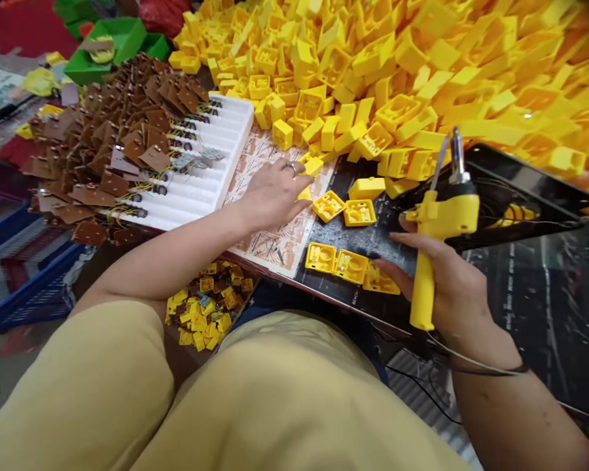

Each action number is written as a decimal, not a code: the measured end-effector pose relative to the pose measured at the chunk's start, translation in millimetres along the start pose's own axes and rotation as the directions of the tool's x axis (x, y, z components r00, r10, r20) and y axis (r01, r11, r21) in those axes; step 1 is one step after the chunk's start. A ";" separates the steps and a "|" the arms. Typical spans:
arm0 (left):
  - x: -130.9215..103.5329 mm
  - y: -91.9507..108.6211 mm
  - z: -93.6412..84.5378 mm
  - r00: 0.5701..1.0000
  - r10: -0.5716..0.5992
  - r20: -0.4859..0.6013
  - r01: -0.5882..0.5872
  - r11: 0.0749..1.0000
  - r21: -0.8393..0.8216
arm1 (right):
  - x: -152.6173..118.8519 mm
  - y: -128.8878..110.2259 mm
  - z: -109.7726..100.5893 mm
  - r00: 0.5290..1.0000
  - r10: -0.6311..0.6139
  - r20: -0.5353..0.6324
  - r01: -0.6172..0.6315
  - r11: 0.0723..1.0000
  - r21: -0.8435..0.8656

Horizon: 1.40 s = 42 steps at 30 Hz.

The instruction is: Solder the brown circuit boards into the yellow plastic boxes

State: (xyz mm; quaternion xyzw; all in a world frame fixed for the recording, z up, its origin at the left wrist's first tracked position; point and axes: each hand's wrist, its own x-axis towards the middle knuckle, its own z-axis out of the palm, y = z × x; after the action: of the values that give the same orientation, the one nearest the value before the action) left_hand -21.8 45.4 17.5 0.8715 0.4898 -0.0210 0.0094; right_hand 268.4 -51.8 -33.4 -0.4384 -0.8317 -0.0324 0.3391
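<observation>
My right hand (459,288) holds a yellow soldering gun (434,242) upright, its metal tip (456,154) pointing up. The thumb of that hand reaches to the end of a row of yellow plastic housings (351,266), open side up, near the front edge of the bench. My left hand (272,193), palm down with fingers stretched out, is over the patterned board. Its fingertips are at small yellow housings (304,193), partly hidden by the fingers; whether they touch is unclear. Just right of them lie two open housings (328,207) and a closed-side-up one (366,188).
A large heap of yellow housings (373,72) covers the back. Brown circuit boards with wires (127,131) are piled on a white ridged tray (196,196) at left. A black tray (530,176) leans at right. Below the bench sit more yellow pieces (201,314) and a blue basket (24,275).
</observation>
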 end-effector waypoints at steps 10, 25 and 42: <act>17.1 -8.6 -15.2 0.920 0.044 0.391 0.069 0.960 -0.270 | 52.3 20.8 38.5 0.981 0.022 0.194 -0.010 0.998 -0.064; -34.4 -17.2 -19.0 0.943 -0.038 0.330 0.019 0.998 0.059 | 35.7 24.5 8.6 0.963 0.055 0.263 -0.041 0.997 -0.058; 47.8 8.9 -1.0 0.931 0.274 0.240 -0.235 0.955 -0.179 | 32.0 21.1 11.5 0.935 0.141 0.325 -0.140 0.990 -0.028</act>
State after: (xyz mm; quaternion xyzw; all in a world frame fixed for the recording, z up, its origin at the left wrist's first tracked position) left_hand 10.7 81.6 16.3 0.9142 0.3671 -0.0982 0.1410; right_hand 265.7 -12.2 -28.4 -0.4967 -0.8428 0.0629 0.1976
